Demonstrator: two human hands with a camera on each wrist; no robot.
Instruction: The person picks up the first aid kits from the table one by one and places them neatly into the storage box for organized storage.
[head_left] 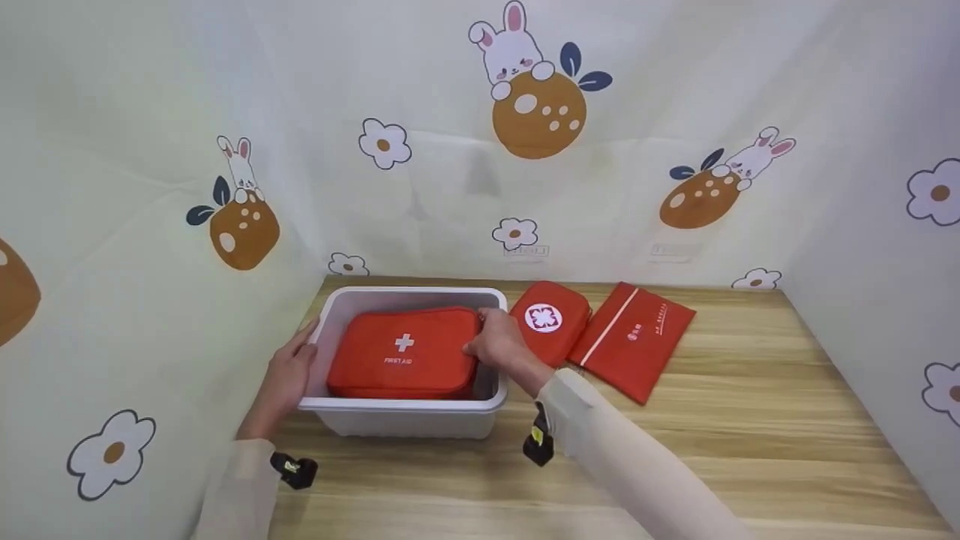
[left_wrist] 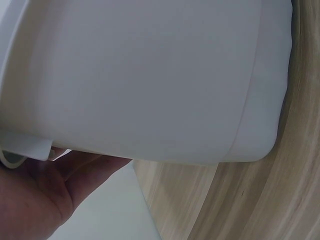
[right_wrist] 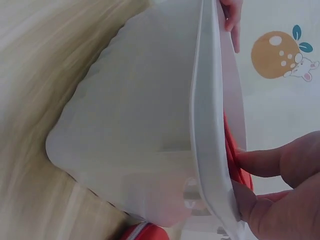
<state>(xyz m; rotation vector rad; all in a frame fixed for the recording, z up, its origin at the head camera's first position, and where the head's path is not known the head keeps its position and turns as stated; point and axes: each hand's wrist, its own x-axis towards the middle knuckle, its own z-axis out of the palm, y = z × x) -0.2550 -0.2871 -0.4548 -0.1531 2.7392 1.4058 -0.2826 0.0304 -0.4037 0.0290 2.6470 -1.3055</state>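
A white plastic bin [head_left: 405, 420] stands on the wooden table. Inside it lies a red first aid bag [head_left: 420, 330] with a white cross, its face up and tilted slightly. My right hand [head_left: 501, 341] reaches over the bin's right side and pinches the bag's right edge; in the right wrist view its thumb and fingers [right_wrist: 260, 162] are at the red edge by the rim. With my left hand [head_left: 289, 371] I hold the bin's left rim. The left wrist view shows that hand [left_wrist: 45, 192] against the bin's outer wall, some fingertips hidden.
Right of the bin lies a smaller red case [head_left: 566, 315] with a white round emblem. A flat red pouch [head_left: 637, 337] with a white stripe rests beside it. Pale printed curtains [head_left: 435, 195] enclose the wooden table [head_left: 735, 420] at the back and sides.
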